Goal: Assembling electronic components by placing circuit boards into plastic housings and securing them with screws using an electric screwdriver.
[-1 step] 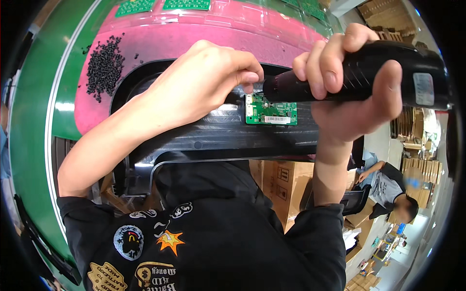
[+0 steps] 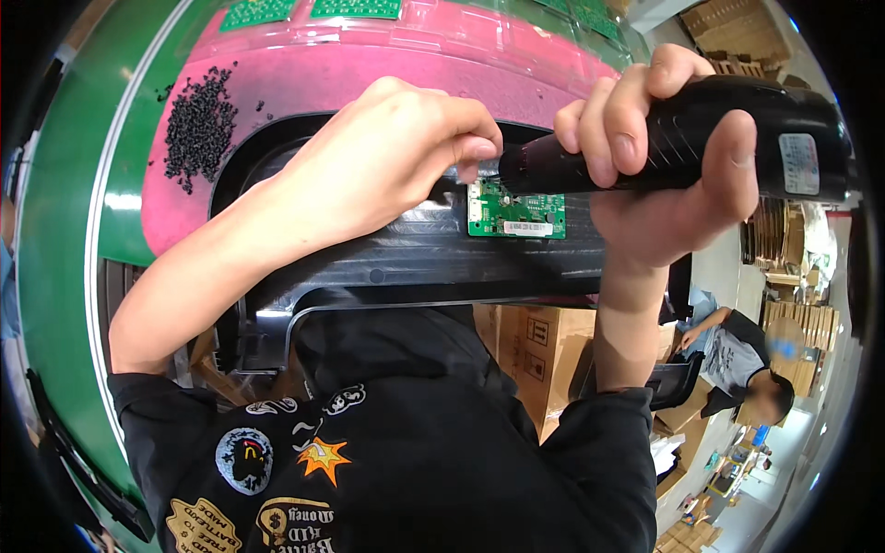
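My right hand (image 2: 659,175) is wrapped round a thick black electric screwdriver (image 2: 682,120), held nearly level with its nose pointing left. That nose end is over the upper part of a green circuit board (image 2: 516,217) with white connectors and a white label strip. The board lies in a long black plastic housing (image 2: 387,272). Just left of the screwdriver's nose, my left hand (image 2: 406,157) has thumb and forefinger pinched together above the board's upper left corner. Whatever the pinch holds, if anything, is too small to make out. The tool's tip is hidden from view.
A heap of small black screws (image 2: 198,129) lies on the pink mat (image 2: 304,88) at the left. Clear plastic trays (image 2: 461,32) with more green boards stand at the back. A cardboard box (image 2: 539,359) is below the housing; a person (image 2: 742,355) sits at the right.
The screwdriver and my right thumb have shifted very slightly. My left hand stays pinched in practically the same place by the board.
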A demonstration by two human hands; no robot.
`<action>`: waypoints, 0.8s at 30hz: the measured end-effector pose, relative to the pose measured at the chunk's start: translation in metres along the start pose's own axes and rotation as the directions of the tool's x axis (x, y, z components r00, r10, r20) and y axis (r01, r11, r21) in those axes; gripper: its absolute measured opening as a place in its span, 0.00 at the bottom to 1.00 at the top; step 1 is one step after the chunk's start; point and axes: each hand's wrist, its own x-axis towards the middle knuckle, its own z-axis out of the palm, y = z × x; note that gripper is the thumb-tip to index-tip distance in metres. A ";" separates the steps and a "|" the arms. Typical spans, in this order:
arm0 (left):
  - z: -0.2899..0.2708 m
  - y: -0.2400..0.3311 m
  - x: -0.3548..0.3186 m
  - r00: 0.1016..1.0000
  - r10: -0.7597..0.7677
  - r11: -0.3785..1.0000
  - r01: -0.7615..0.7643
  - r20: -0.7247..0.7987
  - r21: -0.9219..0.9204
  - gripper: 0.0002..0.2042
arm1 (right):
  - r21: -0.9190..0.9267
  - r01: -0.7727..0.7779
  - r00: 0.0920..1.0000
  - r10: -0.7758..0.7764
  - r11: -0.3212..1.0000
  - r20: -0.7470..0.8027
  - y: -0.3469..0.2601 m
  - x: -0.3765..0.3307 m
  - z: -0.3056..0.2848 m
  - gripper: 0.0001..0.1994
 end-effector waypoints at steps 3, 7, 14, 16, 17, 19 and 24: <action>-0.002 0.005 0.000 0.999 -0.032 0.999 0.032 0.002 0.044 0.04 | -0.007 -0.084 0.991 0.082 0.996 -0.102 0.003 -0.001 0.001 0.24; -0.003 0.004 0.000 0.985 0.143 0.940 -0.103 -0.100 0.325 0.07 | -0.039 -0.087 0.992 0.083 0.995 -0.094 0.005 0.002 0.004 0.23; -0.006 0.001 0.000 0.989 0.113 0.928 -0.071 -0.093 0.367 0.06 | -0.053 -0.130 0.988 0.125 0.990 -0.085 0.010 0.009 0.007 0.25; -0.007 0.001 0.000 0.994 0.094 0.928 -0.066 -0.058 0.366 0.06 | -0.029 -0.141 0.987 0.139 0.990 -0.075 0.013 0.009 0.006 0.25; -0.007 0.000 0.000 0.994 0.089 0.930 -0.061 -0.061 0.362 0.06 | -0.011 -0.151 0.986 0.150 0.989 -0.069 0.014 0.009 0.005 0.25; -0.006 -0.003 0.000 0.992 0.113 0.933 -0.089 -0.050 0.348 0.06 | -0.016 -0.180 0.982 0.179 0.983 -0.058 0.015 0.011 0.006 0.24; -0.009 0.001 -0.001 0.997 0.073 0.938 -0.062 -0.018 0.341 0.05 | -0.085 -0.193 0.980 0.189 0.978 -0.057 0.017 0.012 0.007 0.21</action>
